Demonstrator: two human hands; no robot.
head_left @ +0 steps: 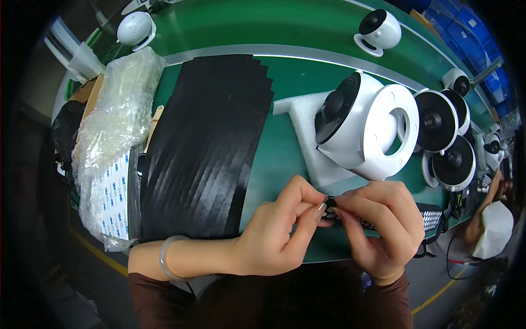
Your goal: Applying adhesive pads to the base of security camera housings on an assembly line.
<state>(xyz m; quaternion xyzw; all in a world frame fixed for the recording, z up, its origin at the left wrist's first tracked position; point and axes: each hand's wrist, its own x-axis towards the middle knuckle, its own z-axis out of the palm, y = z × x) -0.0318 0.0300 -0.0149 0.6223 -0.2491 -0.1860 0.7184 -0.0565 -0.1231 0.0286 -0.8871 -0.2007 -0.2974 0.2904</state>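
My left hand point(282, 230) and my right hand point(383, 222) meet near the table's front edge. Both are closed, their thumbs and fingers pinching one small black piece point(330, 202) between them. Its exact kind is hidden by the fingertips. Just beyond the hands, a large white rounded device point(359, 129) with a black round front lies tilted on its side. Its flat white ring-shaped base point(378, 137) faces right. Under it lies a white foam block point(304, 143). A black sheet or strip with white dots point(430, 218) shows partly behind my right hand.
Left of the hands, thin black sheets point(211, 142) lie in a fanned stack. Beside them is a clear plastic bag point(118, 104) with blue-printed white backing sheets point(115, 192). Several similar black-fronted devices point(436, 122) stand at right. Another person's arm point(482, 214) shows at far right.
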